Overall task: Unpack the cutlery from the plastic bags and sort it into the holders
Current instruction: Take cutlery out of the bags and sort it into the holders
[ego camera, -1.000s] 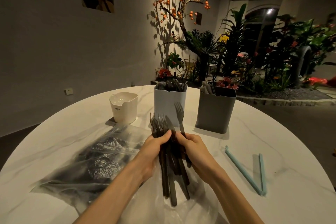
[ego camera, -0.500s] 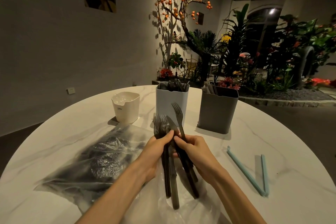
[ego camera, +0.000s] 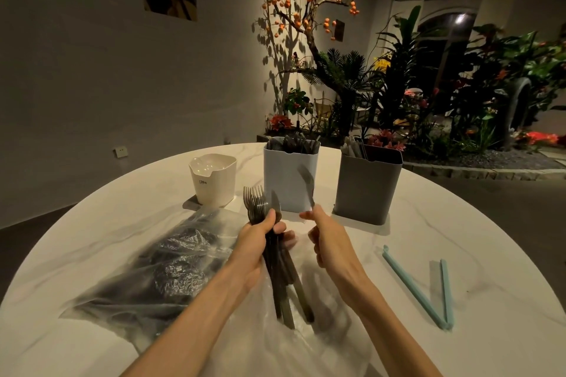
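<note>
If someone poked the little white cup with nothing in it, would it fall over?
Probably not easily: the white cup looks squat and wide, standing flat on the table. It seems empty, so likely light, and might slide across the smooth tabletop rather than tip.

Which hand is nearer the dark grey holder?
Right. The right hand, pinching one utensil, is just in front-left of the dark grey holder; the left hand, gripping the bundle, is farther left.

A single head-worn wide-angle view is given, aimed forward and down across the round surface [ego camera: 459, 254] toward 12 o'clock. The hands are seen close, low in the frame, with forearms entering from 6 o'clock. The holders, wall and plants [ego camera: 398, 86] are seen farther off. No second view is provided.
</note>
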Demonstrator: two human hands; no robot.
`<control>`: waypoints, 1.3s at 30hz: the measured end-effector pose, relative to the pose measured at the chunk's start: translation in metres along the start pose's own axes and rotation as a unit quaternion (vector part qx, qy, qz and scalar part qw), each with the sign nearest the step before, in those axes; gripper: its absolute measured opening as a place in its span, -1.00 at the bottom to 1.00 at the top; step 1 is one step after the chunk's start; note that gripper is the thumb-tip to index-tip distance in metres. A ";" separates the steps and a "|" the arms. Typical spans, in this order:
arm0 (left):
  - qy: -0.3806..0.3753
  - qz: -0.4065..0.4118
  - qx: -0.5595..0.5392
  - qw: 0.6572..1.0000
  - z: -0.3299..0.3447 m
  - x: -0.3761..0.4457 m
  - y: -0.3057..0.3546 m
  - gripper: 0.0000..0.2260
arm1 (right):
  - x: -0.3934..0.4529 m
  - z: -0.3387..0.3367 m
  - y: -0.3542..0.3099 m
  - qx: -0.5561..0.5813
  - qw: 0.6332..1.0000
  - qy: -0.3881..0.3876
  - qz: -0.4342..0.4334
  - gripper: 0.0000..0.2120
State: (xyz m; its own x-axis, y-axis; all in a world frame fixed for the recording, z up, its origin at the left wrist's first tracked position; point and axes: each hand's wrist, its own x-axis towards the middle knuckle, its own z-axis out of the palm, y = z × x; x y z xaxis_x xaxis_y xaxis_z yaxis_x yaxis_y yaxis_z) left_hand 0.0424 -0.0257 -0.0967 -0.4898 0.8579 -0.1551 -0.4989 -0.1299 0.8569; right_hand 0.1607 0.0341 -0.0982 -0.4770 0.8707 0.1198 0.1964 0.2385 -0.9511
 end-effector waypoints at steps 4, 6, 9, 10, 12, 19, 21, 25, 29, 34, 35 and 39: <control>-0.020 0.018 0.000 1.000 0.001 -0.003 -0.003 -0.66 | -0.009 0.003 -0.005 0.055 0.997 -0.037 -0.049 -0.70; -0.020 0.029 0.031 0.999 0.002 -0.005 -0.005 -0.59 | -0.015 0.004 -0.008 0.049 0.990 -0.061 -0.120 -0.77; 0.000 0.026 0.029 0.999 0.001 -0.005 -0.002 -0.70 | -0.020 0.004 -0.014 0.003 0.983 -0.071 -0.169 -0.82; 0.006 0.028 0.008 1.000 -0.002 -0.002 0.001 -0.72 | -0.020 0.003 -0.015 0.026 0.984 -0.072 -0.159 -0.83; 0.021 0.030 -0.073 0.997 -0.009 0.006 0.012 -0.64 | -0.017 0.000 -0.014 0.077 0.989 -0.064 -0.106 -0.88; 0.017 0.045 -0.187 0.981 -0.020 -0.003 0.040 -0.65 | -0.019 0.002 -0.015 0.027 0.988 -0.124 -0.089 -0.72; -0.011 0.030 -0.201 0.979 -0.019 -0.004 0.038 -0.71 | -0.017 0.003 -0.012 -0.004 0.983 -0.166 -0.074 -0.73; -0.069 0.018 -0.212 0.975 -0.021 -0.003 0.035 -0.79 | -0.015 0.000 -0.012 -0.022 0.974 -0.224 -0.040 -0.69; -0.066 0.038 -0.265 0.961 -0.032 0.007 0.038 -0.79 | -0.011 -0.011 -0.010 -0.100 0.979 -0.157 -0.080 -0.65; -0.050 0.027 -0.277 0.959 -0.045 0.012 0.047 -0.60 | -0.004 -0.028 -0.007 -0.096 0.988 -0.091 -0.082 -0.72; -0.039 0.027 -0.282 0.958 -0.043 0.011 0.047 -0.60 | -0.003 -0.029 -0.008 -0.066 0.992 -0.086 -0.067 -0.71; -0.023 0.005 -0.292 0.956 -0.034 0.008 0.041 -0.82 | -0.003 -0.030 -0.011 0.097 0.988 -0.123 -0.002 -0.68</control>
State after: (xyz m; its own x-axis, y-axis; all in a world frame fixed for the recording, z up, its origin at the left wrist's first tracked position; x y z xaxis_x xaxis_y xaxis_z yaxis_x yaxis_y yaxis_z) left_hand -0.0062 -0.0408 -0.0795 -0.4716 0.8742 -0.1156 -0.8149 -0.3820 0.4359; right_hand 0.1857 0.0415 -0.0795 -0.6758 0.7334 0.0736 0.0380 0.1344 -0.9902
